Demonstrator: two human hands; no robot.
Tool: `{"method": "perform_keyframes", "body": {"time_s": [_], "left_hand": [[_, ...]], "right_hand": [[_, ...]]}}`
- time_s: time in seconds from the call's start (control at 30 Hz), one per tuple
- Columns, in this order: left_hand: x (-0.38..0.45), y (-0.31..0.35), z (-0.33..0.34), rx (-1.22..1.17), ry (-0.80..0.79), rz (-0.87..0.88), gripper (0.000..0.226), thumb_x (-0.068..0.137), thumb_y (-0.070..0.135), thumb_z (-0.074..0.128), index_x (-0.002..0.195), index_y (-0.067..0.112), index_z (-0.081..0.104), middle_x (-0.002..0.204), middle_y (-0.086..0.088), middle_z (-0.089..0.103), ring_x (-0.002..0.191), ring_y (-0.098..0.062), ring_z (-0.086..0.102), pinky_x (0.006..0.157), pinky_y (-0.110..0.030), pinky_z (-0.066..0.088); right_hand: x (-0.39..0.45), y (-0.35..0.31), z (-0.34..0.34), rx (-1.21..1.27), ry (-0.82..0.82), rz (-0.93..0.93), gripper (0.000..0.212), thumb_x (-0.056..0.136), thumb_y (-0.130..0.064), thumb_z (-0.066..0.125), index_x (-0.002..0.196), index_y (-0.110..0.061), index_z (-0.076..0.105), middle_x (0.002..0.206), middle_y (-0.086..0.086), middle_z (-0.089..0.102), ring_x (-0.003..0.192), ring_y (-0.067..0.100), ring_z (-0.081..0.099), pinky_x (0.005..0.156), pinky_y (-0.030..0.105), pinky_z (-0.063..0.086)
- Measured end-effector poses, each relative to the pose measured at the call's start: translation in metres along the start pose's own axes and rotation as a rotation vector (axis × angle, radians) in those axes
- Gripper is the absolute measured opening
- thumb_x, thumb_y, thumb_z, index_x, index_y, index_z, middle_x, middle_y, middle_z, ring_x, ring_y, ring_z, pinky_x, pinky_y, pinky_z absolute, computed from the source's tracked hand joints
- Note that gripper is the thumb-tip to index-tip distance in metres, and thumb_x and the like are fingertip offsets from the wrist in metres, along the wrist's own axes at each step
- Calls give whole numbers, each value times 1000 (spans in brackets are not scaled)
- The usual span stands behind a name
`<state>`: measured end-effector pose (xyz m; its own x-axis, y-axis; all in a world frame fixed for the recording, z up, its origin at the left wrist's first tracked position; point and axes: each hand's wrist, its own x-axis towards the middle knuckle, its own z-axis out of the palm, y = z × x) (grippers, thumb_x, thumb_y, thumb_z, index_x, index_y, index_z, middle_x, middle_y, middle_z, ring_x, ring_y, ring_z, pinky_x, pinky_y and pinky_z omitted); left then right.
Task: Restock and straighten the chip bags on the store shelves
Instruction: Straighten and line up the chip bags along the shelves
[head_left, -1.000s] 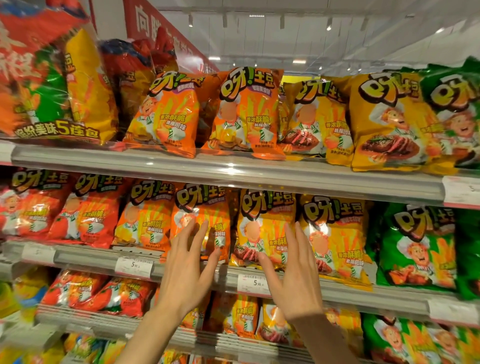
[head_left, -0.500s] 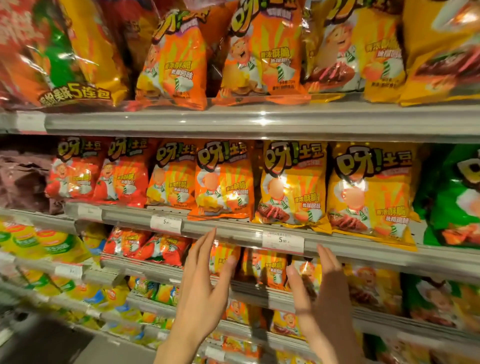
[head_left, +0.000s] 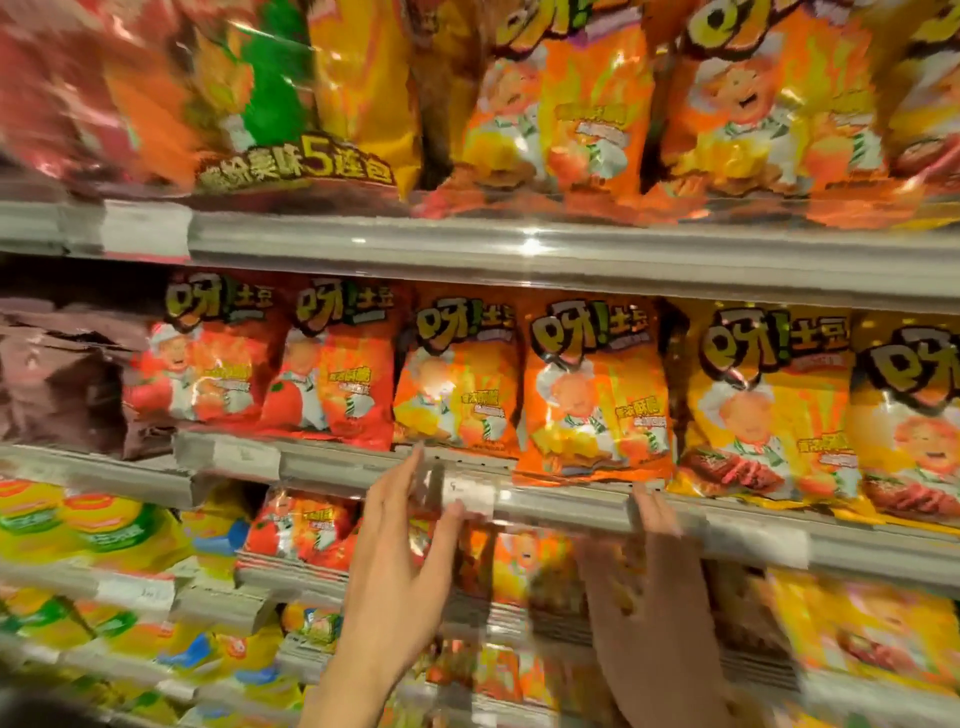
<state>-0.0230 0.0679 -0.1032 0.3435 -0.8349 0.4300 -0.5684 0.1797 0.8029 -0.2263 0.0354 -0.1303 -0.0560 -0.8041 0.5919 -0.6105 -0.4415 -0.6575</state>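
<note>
Orange chip bags stand in a row on the middle shelf, with red bags to their left and yellow bags to their right. My left hand is raised with straight fingers in front of the shelf edge, holding nothing. To its right, my right hand is also up with fingers straight, its tips at the shelf rail below the orange bag. Smaller orange bags on the shelf below sit behind both hands. The view is blurred.
The top shelf carries large orange bags and a multi-pack. Brown bags lie at the far left of the middle shelf. Yellow and green packs fill the lower left shelves.
The view has dropped and swung left, so the shelves appear higher and closer. Both hands stay raised and open, now lower against the shelves, at the middle shelf's edge.
</note>
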Motion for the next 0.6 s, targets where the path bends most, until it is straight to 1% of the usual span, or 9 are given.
{"method": "perform_keyframes", "body": {"time_s": [0.1, 0.13, 0.2, 0.23, 0.3, 0.37, 0.47, 0.53, 0.6], "left_hand": [[35, -39, -50, -2, 15, 33, 51, 95, 60, 49, 140, 63, 25, 140, 35, 34, 130, 22, 29, 110, -29, 33], [46, -50, -65, 4, 15, 43, 51, 94, 63, 48, 138, 65, 23, 143, 32, 35, 132, 17, 29, 111, -29, 31], [66, -68, -94, 14, 28, 55, 53, 88, 63, 47, 136, 66, 23, 144, 28, 34, 130, 17, 31, 108, -23, 29], [76, -77, -107, 22, 34, 61, 54, 89, 61, 50, 137, 64, 25, 142, 28, 33, 126, 19, 31, 105, -19, 27], [92, -92, -130, 61, 32, 101, 58, 94, 53, 56, 144, 54, 27, 142, 28, 31, 124, 17, 29, 100, -13, 24], [105, -106, -152, 97, 35, 139, 58, 96, 51, 53, 148, 50, 28, 144, 27, 28, 124, 18, 25, 101, -18, 27], [122, -122, -183, 137, 71, 173, 56, 99, 52, 51, 150, 42, 32, 146, 22, 27, 131, 19, 19, 109, -22, 22], [138, -133, -202, 219, 141, 224, 56, 96, 47, 52, 149, 34, 38, 144, 8, 35, 134, 1, 30, 108, -24, 25], [154, -147, -218, 295, 187, 246, 57, 94, 45, 52, 148, 28, 41, 138, -5, 40, 130, -22, 40, 106, -34, 35]], "right_hand": [[6, -44, 51, -43, 52, -3, 67, 90, -57, 50, 144, -18, 44, 134, 9, 57, 121, 33, 57, 101, 52, 47], [8, -59, 67, -28, 37, -13, 67, 91, -57, 53, 145, -18, 43, 129, 8, 57, 116, 34, 60, 96, 54, 50], [17, -87, 96, -4, 1, -13, 68, 92, -59, 52, 147, -20, 42, 131, 6, 56, 118, 33, 61, 92, 54, 53], [21, -99, 110, -39, -4, -19, 67, 92, -59, 52, 146, -19, 44, 135, 8, 57, 123, 33, 59, 96, 52, 51], [28, -124, 135, -130, -32, -66, 68, 91, -53, 53, 145, -12, 45, 142, 12, 55, 134, 33, 50, 108, 46, 42], [35, -151, 156, -158, -82, -78, 69, 92, -52, 52, 149, -13, 40, 151, 9, 46, 143, 28, 39, 116, 43, 35], [45, -189, 184, -176, -107, -104, 68, 97, -56, 48, 153, -22, 32, 157, 1, 36, 146, 20, 31, 118, 42, 33], [53, -209, 200, -150, -102, -175, 66, 96, -52, 52, 152, -25, 32, 155, -1, 38, 143, 17, 35, 117, 39, 34], [62, -225, 213, -126, -130, -257, 63, 95, -47, 56, 150, -28, 33, 151, -2, 41, 140, 15, 38, 116, 36, 34]]}}
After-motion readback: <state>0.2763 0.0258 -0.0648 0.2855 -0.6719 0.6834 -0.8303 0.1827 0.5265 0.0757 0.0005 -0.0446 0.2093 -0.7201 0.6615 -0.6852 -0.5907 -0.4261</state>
